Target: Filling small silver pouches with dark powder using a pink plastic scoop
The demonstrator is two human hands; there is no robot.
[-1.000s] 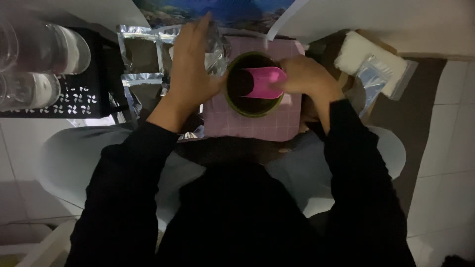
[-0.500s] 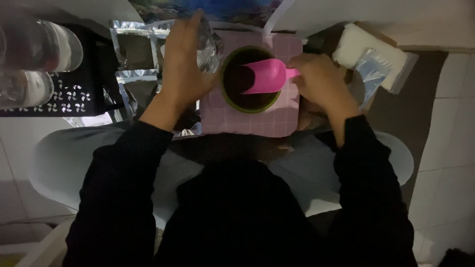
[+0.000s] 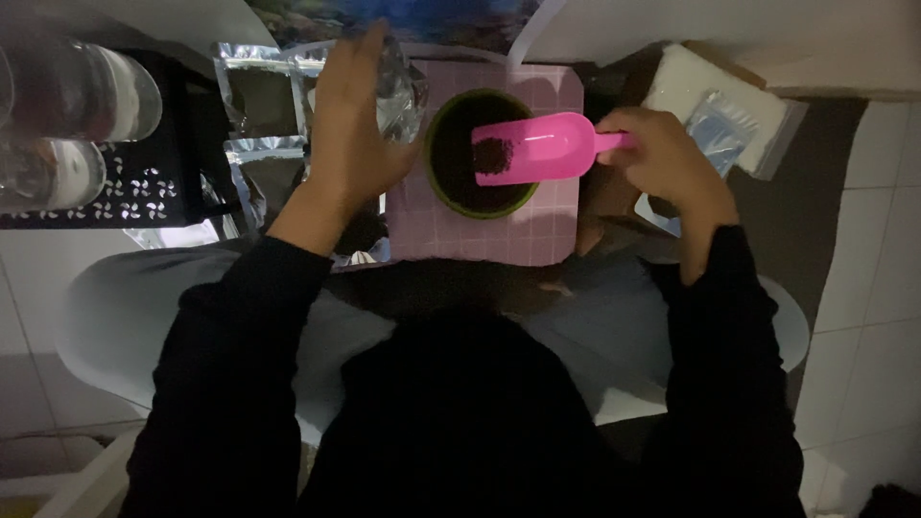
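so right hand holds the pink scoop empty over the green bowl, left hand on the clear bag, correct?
Not empty: in the head view the pink scoop carries a dark clump. The right hand does hold it over the green bowl, and the left hand is on the clear bag.

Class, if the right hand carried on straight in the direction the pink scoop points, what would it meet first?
Probably the clear bag held by the left hand, after the scoop crosses the green bowl; depth is unclear.
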